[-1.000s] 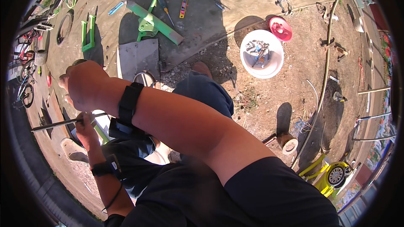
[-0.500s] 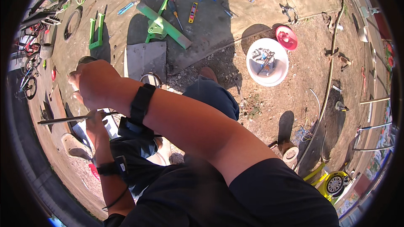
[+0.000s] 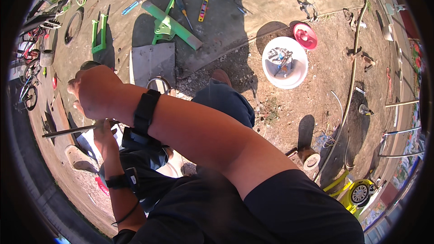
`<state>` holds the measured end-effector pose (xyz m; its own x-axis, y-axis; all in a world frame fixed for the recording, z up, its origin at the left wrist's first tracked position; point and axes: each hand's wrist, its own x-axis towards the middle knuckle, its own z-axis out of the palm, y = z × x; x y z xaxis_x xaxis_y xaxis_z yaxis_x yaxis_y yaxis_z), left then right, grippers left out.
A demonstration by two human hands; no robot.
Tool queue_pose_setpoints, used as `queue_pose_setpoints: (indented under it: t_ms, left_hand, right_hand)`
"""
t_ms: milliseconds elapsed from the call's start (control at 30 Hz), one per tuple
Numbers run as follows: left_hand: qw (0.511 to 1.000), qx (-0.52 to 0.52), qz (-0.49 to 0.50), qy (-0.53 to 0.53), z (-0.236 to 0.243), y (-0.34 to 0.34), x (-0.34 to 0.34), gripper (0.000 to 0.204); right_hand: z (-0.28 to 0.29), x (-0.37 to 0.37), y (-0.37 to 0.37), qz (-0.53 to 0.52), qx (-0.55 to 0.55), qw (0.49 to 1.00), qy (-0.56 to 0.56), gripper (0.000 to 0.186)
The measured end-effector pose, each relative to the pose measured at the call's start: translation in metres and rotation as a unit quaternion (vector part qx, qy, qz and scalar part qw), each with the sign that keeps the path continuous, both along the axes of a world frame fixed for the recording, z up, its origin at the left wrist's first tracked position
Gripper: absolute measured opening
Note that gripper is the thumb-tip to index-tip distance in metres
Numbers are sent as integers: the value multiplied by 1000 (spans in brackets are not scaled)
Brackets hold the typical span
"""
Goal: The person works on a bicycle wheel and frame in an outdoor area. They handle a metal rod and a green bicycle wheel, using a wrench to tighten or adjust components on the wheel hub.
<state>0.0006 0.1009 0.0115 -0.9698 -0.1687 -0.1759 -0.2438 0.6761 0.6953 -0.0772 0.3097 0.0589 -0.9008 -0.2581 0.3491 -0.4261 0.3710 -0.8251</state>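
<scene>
My left hand point(image 3: 105, 139), at the lower left, is closed round a thin metal bar point(image 3: 68, 132) that juts out to the left. Just above it, my right hand point(image 3: 97, 91) is curled closed at the end of my outstretched arm, which crosses in front of my body. A dark rounded thing point(image 3: 90, 65) shows at the far side of the right fist. The back of that hand hides most of its fingers and whatever lies within them. Beyond both hands, a flat grey plate point(image 3: 151, 61) lies on the ground.
Ahead lie a green metal frame part point(image 3: 174, 27), a screwdriver point(image 3: 183, 13) and a yellow level point(image 3: 203, 10). To the right stand a white tub point(image 3: 271, 70) with metal parts and a red bowl point(image 3: 305, 36). A long hose point(image 3: 352, 81) runs along the right side.
The view has shifted slightly, so the ground things sit a little further left and up. My right hand has moved slightly left; the left keeps its hold on the bar.
</scene>
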Motion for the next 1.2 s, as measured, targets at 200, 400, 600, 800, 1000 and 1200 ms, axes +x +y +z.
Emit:
queue_pose_setpoints:
  t_ms: [200,400,600,800,1000,1200]
  left_hand:
    - [998,-55,-27,-5,8,12,3,28]
    - [998,-55,-13,-16,6,11,-1,29]
    - [1000,-3,9,-2,-2,11,-4,29]
    - [999,-22,37,-1,-1,-9,-1,30]
    - [1000,-19,19,-10,-3,5,-23,37]
    - [1000,-23,14,-9,1,18,-38,31]
  right_hand:
    - [1,3,2,-14,-12,1000,11,27]
    - [2,0,-1,-6,-2,1000,3,36]
    - [21,3,34,-31,-60,997,40,36]
    - [41,20,214,-219,-217,949,66,31]
    - [-138,105,400,-408,-105,864,-276,31]
    - [-316,214,417,-316,207,865,-329,21]
